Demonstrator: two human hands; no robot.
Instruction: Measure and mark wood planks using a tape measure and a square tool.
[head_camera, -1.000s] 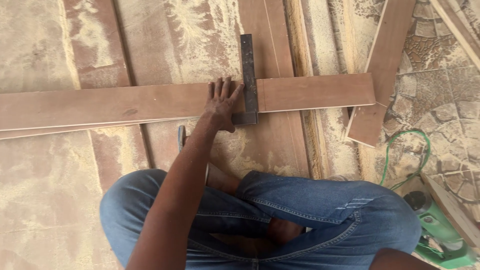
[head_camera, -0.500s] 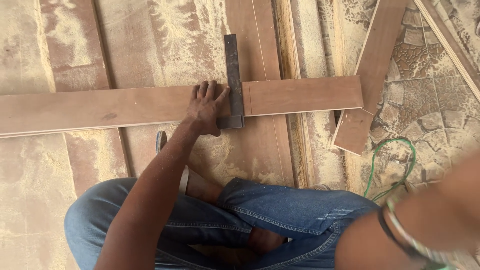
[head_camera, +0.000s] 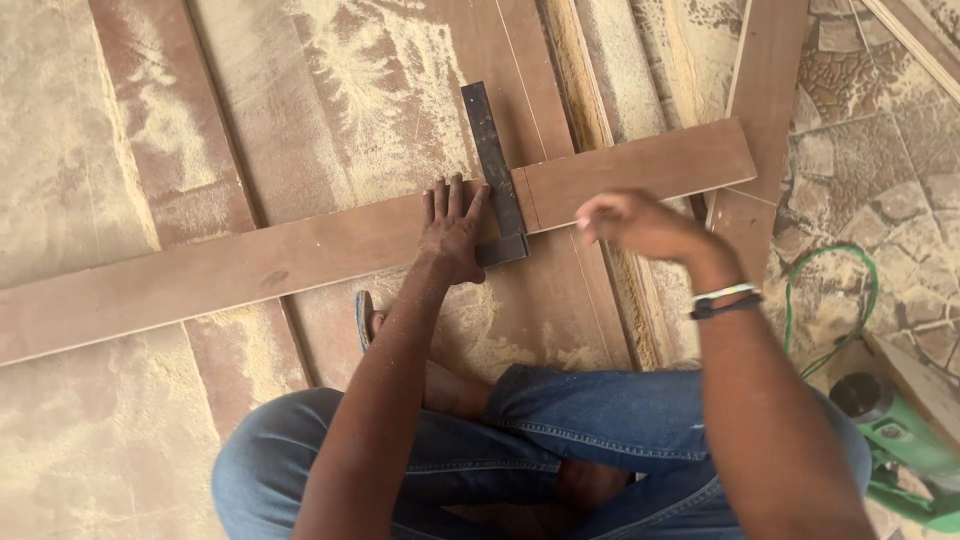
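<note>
A long brown wooden plank lies across sawdust-covered boards in front of my crossed legs. A dark metal try square sits across the plank, its stock hooked on the near edge. My left hand presses flat on the plank with the thumb and forefinger against the square's blade, holding it in place. My right hand hovers just right of the square above the plank. It is blurred, with the fingers pinched together. Whether it holds something small is unclear.
Under the plank lie wide boards dusted with sawdust. A second plank lies lengthwise at the right, on the edge of a stone-paved floor. A green power tool and its green cord sit at the lower right. A sandalled foot rests by my knee.
My right arm has come in from the lower right and now hovers over the plank beside the square. My left hand stays on the square. The view has shifted slightly.
</note>
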